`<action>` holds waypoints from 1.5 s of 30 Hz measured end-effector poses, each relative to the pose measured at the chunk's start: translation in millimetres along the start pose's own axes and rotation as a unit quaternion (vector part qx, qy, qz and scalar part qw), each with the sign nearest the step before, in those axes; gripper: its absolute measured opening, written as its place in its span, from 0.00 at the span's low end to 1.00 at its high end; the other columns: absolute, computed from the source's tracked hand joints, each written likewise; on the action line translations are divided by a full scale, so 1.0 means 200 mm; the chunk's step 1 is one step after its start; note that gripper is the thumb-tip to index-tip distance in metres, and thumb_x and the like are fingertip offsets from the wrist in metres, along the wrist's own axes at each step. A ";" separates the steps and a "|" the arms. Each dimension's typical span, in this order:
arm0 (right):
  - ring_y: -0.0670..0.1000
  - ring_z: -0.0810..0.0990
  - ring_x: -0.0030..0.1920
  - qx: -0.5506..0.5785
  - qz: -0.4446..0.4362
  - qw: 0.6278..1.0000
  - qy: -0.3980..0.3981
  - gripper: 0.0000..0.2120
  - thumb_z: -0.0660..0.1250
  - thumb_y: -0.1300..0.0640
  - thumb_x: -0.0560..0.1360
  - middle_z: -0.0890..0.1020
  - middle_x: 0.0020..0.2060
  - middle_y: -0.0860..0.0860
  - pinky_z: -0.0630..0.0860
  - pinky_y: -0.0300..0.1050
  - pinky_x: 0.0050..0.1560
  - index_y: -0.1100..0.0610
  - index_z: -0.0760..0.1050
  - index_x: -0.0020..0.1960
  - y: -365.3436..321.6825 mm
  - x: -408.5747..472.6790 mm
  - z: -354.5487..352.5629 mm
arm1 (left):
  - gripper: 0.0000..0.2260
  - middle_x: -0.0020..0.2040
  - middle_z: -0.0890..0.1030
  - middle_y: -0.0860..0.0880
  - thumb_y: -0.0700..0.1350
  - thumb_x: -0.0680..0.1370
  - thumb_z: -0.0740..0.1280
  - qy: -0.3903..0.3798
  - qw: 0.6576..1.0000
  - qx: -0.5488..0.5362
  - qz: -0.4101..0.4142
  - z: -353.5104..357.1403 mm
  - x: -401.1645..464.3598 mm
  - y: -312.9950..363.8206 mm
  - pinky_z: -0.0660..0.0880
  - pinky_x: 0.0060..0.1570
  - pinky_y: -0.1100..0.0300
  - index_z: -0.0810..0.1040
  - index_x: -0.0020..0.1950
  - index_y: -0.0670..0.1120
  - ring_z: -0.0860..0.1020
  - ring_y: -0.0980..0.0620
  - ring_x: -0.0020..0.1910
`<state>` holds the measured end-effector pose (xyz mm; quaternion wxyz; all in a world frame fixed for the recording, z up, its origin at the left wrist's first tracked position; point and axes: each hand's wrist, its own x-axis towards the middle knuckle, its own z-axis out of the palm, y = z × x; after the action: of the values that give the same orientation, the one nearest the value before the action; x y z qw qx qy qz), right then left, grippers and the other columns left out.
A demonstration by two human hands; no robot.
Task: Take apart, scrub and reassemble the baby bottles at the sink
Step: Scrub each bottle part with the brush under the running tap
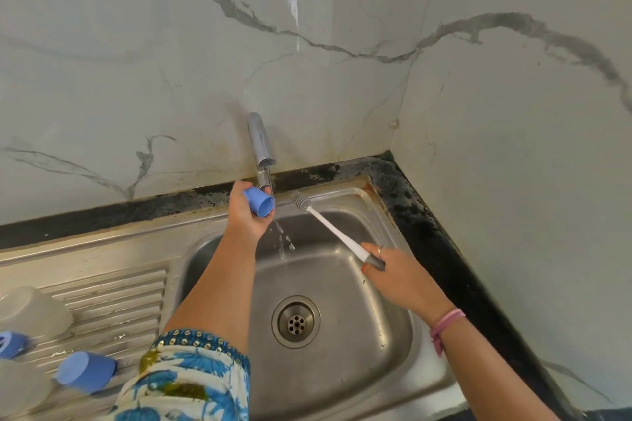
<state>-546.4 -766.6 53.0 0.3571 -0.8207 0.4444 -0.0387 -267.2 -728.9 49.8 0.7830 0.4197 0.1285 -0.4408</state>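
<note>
Blue bottle cap (260,204) sits in the left hand (247,212), fingers curled round it, its open mouth tipped toward the right and held just under the tap (261,143), where a thin stream of water (282,236) falls past it into the sink (393,328). The right hand (393,268) pinches the grey end of a bottle brush (333,231), whose bristle head hovers just beside the cap, not yet inside it. To scrub well, she should line the bristles up with the cap's mouth and twist them right into the closed end (the rim too). On the ribbed draining board (113,297) at the left lie another blue cap (87,371) and what look like clear bottles (32,313), blurred at the edge of view. Marble-patterned wall (342,10) rises behind.
</note>
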 end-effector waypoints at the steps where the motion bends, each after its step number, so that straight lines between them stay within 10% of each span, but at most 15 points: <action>1: 0.44 0.77 0.41 -0.001 0.007 1.000 -0.002 0.22 0.61 0.50 0.80 0.77 0.46 0.43 0.76 0.39 0.44 0.46 0.66 0.74 0.00 0.00 0.00 | 0.08 0.51 0.73 0.45 0.45 0.76 0.66 0.000 1.000 0.001 0.000 0.00 0.00 0.00 0.76 0.41 0.58 0.71 0.52 0.45 0.76 0.51 0.47; 11: 0.43 0.73 0.28 -0.049 -0.022 0.995 0.080 0.20 0.61 0.52 0.79 0.73 0.34 0.41 0.66 0.32 0.26 0.44 0.71 0.70 -0.03 -0.05 -0.09 | 0.10 0.51 0.76 0.48 0.42 0.78 0.64 -0.050 0.941 0.324 0.082 0.04 0.02 -0.01 0.76 0.49 0.52 0.74 0.58 0.53 0.79 0.51 0.45; 19: 0.46 0.71 0.30 -0.116 -0.085 0.968 0.207 0.18 0.62 0.52 0.79 0.70 0.41 0.45 0.68 0.40 0.27 0.44 0.71 0.69 -0.06 -0.18 -0.11 | 0.25 0.57 0.79 0.44 0.43 0.73 0.74 -0.063 0.934 0.308 0.171 -0.03 -0.07 -0.08 0.80 0.46 0.54 0.71 0.68 0.44 0.80 0.49 0.48; 23: 0.46 0.70 0.38 -0.236 -0.046 0.956 0.165 0.23 0.56 0.54 0.82 0.71 0.52 0.49 0.70 0.40 0.33 0.43 0.60 0.76 0.04 -0.23 -0.04 | 0.19 0.54 0.80 0.45 0.45 0.70 0.78 -0.028 0.776 0.562 0.286 -0.17 -0.12 -0.18 0.76 0.44 0.62 0.78 0.58 0.46 0.79 0.51 0.47; 26: 0.46 0.71 0.38 -0.200 -0.011 0.969 0.144 0.22 0.55 0.53 0.82 0.70 0.53 0.48 0.72 0.40 0.36 0.44 0.61 0.76 0.10 -0.25 -0.02 | 0.19 0.51 0.81 0.51 0.46 0.68 0.79 0.004 0.832 0.488 0.264 -0.23 -0.17 -0.23 0.77 0.45 0.61 0.79 0.56 0.51 0.80 0.48 0.53; 29: 0.48 0.76 0.41 -0.163 -0.004 0.981 0.102 0.19 0.56 0.53 0.82 0.74 0.53 0.50 0.75 0.42 0.40 0.47 0.67 0.73 0.15 -0.25 0.00 | 0.24 0.57 0.80 0.49 0.47 0.67 0.80 0.019 0.788 0.566 0.240 -0.28 -0.20 -0.29 0.77 0.56 0.51 0.79 0.61 0.50 0.78 0.48 0.56; 33: 0.56 0.81 0.53 -0.096 0.015 0.994 0.056 0.17 0.59 0.53 0.81 0.81 0.55 0.54 0.77 0.49 0.55 0.51 0.73 0.68 0.22 -0.27 0.01 | 0.24 0.60 0.79 0.45 0.41 0.67 0.79 0.012 0.814 0.550 0.186 -0.35 -0.25 -0.39 0.76 0.54 0.55 0.79 0.62 0.45 0.78 0.47 0.55; 45: 0.47 0.75 0.36 0.012 0.058 0.971 0.234 0.20 0.61 0.57 0.80 0.71 0.51 0.48 0.74 0.39 0.35 0.48 0.68 0.72 0.64 -0.30 -0.06 | 0.18 0.50 0.79 0.46 0.41 0.69 0.78 0.061 0.828 0.532 0.169 -0.40 -0.35 -0.63 0.74 0.47 0.57 0.79 0.56 0.42 0.77 0.49 0.47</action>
<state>-676.4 -773.0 -3.6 0.2550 -0.7574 0.5616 -0.2143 -394.8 -658.6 -28.9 0.4913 0.8125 -0.1511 -0.2751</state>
